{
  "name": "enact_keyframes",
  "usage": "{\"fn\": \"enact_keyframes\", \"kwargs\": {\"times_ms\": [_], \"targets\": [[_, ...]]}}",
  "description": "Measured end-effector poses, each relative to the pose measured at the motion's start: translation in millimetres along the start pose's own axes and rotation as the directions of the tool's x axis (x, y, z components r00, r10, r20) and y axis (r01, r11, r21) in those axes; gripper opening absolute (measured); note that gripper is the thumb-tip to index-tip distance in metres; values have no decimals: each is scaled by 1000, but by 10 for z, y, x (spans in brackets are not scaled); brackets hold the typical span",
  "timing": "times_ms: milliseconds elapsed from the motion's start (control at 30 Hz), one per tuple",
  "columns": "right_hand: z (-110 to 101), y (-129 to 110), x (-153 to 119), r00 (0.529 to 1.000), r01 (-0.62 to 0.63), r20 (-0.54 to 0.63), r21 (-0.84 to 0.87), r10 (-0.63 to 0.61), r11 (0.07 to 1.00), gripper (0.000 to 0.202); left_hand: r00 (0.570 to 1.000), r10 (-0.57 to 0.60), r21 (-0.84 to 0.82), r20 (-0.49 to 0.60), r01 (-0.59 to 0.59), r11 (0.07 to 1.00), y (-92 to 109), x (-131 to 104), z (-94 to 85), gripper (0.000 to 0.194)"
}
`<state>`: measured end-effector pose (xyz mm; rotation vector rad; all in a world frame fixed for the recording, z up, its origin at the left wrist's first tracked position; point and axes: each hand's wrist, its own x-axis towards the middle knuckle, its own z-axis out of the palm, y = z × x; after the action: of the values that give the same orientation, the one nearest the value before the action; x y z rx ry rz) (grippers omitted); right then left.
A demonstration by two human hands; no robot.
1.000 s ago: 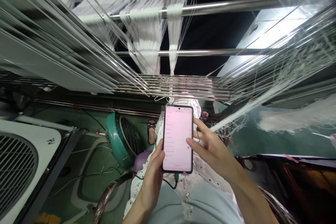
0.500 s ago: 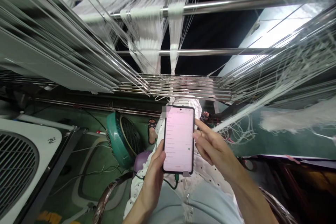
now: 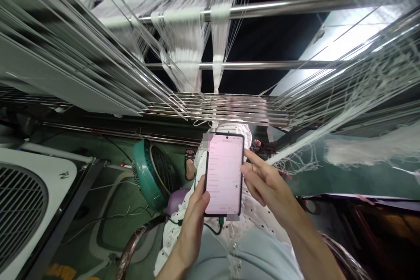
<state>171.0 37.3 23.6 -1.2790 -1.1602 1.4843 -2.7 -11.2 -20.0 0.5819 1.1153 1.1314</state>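
Just past the phone (image 3: 225, 175), thin rods (image 3: 239, 108)

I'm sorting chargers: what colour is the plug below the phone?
The plug below the phone is green, best in the head view.

Dotted white clothing (image 3: 170, 237), pale blue fabric (image 3: 259, 251) and dark strappy sandals (image 3: 189, 156) are worn.

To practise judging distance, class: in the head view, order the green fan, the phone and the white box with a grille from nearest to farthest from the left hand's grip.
1. Phone: held in the left hand's grip.
2. Green fan: to the hand's left.
3. White box: farthest, at the picture's left edge.
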Motion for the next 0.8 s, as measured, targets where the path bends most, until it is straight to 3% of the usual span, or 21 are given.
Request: {"fn": "enact_keyframes", "kwargs": {"times_ms": [233, 633, 800], "targets": [[12, 30, 20, 1000, 1, -22, 8, -1, 1000, 47, 999, 19, 103, -26, -17, 994, 12, -65, 18, 57], [-2, 34, 2, 998, -23, -61, -4, 23, 1000, 51, 998, -33, -137, 57, 41, 990, 70, 28, 33, 49], [-60, -1, 58, 996, 19, -83, 16, -18, 1000, 46, 994, -69, -121, 80, 79, 990, 77, 38, 45, 53]]}}
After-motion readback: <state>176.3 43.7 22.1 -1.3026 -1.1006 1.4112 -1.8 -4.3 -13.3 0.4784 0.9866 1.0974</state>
